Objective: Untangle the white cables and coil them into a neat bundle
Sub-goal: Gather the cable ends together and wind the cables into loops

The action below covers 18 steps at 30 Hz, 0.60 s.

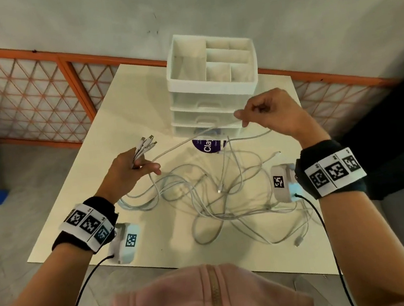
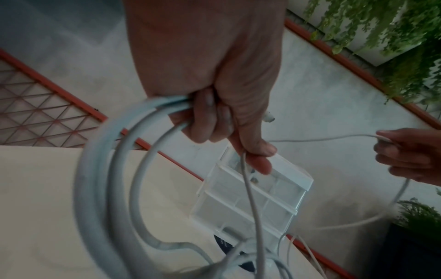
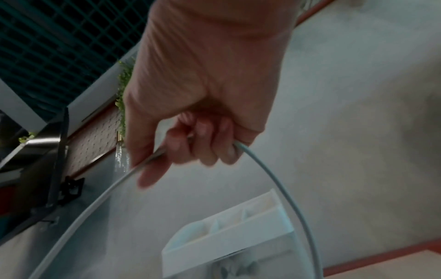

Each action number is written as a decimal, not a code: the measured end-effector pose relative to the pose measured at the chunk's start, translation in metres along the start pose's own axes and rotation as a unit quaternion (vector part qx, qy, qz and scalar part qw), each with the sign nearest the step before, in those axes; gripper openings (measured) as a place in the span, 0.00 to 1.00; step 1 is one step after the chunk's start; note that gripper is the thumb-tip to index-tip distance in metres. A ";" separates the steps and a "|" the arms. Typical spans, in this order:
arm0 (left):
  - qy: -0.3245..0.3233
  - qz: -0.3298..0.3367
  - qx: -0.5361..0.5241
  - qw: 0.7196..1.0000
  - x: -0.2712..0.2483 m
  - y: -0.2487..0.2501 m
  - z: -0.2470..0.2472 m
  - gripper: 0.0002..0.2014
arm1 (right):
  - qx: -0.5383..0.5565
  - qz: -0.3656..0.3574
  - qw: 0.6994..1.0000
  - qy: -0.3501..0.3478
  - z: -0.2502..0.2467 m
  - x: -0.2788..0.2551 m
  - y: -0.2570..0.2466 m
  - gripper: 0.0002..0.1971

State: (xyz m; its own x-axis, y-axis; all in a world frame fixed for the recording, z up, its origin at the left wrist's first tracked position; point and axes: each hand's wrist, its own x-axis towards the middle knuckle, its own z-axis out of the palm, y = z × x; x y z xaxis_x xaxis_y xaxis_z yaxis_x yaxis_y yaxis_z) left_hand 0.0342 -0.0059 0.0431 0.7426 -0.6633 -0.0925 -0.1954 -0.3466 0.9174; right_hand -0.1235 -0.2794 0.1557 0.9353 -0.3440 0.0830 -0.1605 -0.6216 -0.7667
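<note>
Two hands work above a cream bench: the left hand has its grip closed round several white cables near their plugs, and the right hand pinches one strand stretched between them. Most of the cabling lies tangled on the bench below. Beyond stands a white drawer organizer over a purple label reading "Cla". Farther off run an orange lattice fence and grey wall.
</note>
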 end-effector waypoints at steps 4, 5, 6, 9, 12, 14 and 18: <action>-0.080 -0.030 0.014 0.996 -0.002 -0.002 0.002 0.23 | -0.117 0.163 0.947 -0.252 0.005 -0.020 0.043 0.14; -0.091 -0.039 0.023 0.995 -0.001 -0.004 0.003 0.25 | -0.143 0.204 0.918 -0.309 0.013 -0.024 0.060 0.14; -0.099 -0.047 0.033 0.993 -0.001 -0.007 0.005 0.25 | -0.176 0.239 0.886 -0.356 0.022 -0.030 0.077 0.15; -0.114 -0.058 0.069 0.989 0.000 -0.014 0.007 0.17 | -0.259 0.297 0.819 -0.416 0.057 -0.052 0.119 0.18; -0.118 -0.051 0.087 0.988 -0.001 -0.015 0.012 0.21 | -0.233 0.332 0.826 -0.392 0.082 -0.069 0.143 0.17; -0.109 -0.046 0.098 0.988 -0.001 -0.015 0.014 0.22 | -0.246 0.324 0.830 -0.382 0.091 -0.069 0.145 0.13; -0.106 -0.042 0.119 0.986 -0.001 -0.019 0.013 0.20 | -0.234 0.255 0.888 -0.303 0.099 -0.040 0.126 0.13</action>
State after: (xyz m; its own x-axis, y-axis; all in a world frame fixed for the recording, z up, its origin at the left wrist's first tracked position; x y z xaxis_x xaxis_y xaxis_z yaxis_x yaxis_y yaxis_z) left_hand 0.0287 -0.0078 0.0210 0.6162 -0.7411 -0.2664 -0.3034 -0.5356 0.7881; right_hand -0.1500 -0.2745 -0.0070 0.6780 -0.3118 -0.6656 -0.5933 -0.7667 -0.2452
